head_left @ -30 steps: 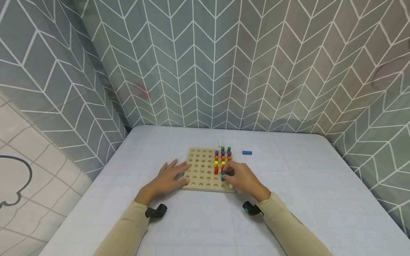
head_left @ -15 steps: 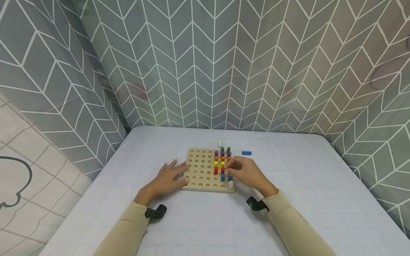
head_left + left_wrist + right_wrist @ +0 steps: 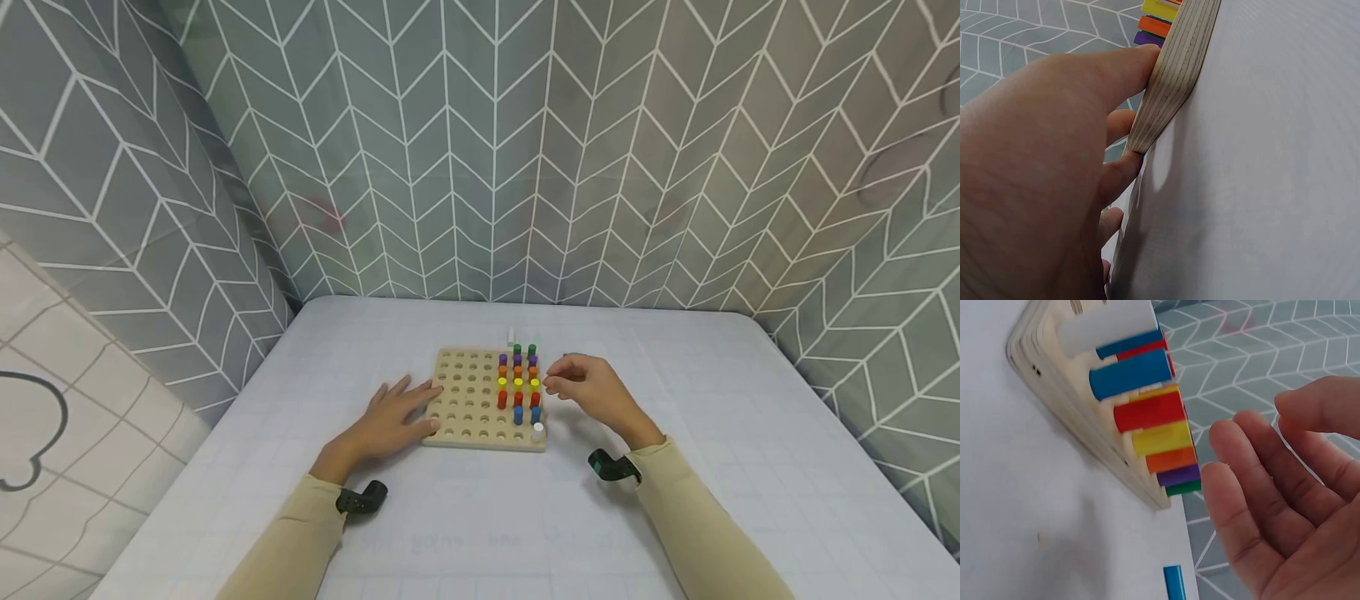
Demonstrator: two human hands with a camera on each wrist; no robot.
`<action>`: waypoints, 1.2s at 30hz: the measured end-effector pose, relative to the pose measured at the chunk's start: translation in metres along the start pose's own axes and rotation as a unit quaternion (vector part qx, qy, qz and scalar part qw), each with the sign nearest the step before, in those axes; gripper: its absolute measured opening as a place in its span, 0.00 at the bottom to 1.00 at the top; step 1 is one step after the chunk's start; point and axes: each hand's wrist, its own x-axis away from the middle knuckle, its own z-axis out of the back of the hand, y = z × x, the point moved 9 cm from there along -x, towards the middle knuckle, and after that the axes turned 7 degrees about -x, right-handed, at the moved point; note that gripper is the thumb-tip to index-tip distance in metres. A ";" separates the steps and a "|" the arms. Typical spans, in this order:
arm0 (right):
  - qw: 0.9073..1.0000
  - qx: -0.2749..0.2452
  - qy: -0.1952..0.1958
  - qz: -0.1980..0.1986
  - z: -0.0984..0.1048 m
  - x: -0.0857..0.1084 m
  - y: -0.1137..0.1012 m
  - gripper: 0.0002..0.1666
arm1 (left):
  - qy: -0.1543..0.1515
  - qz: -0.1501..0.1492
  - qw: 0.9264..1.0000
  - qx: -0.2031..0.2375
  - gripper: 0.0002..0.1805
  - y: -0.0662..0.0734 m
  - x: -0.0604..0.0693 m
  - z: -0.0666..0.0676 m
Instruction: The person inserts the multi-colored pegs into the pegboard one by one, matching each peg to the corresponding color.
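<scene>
A wooden pegboard (image 3: 456,412) lies on the table, with rows of colored pegs upright in its right columns. My left hand (image 3: 390,417) rests on the board's left edge, fingers spread; in the left wrist view its thumb (image 3: 1129,72) touches the board's side. My right hand (image 3: 596,387) hovers just right of the board, fingers loosely bent and holding nothing. A white peg (image 3: 1110,326) stands at the near right corner, with a blue peg (image 3: 1132,374) behind it. A loose blue peg (image 3: 1174,583) lies on the table, hidden by the right hand in the head view.
Another white peg (image 3: 512,337) sits behind the board's far edge. The white-covered table (image 3: 675,375) extends around the board, with a patterned grey curtain (image 3: 465,167) beyond it. Several holes in the board's left part hold no pegs.
My right hand has left the blue peg near the front of the board and moved right and away, off the board. The left hand stays on the board's left edge.
</scene>
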 end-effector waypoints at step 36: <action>0.992 -0.072 0.092 -0.047 0.068 -0.010 0.068 0.18 | 0.004 -0.009 1.000 0.002 0.36 0.001 0.001 0.000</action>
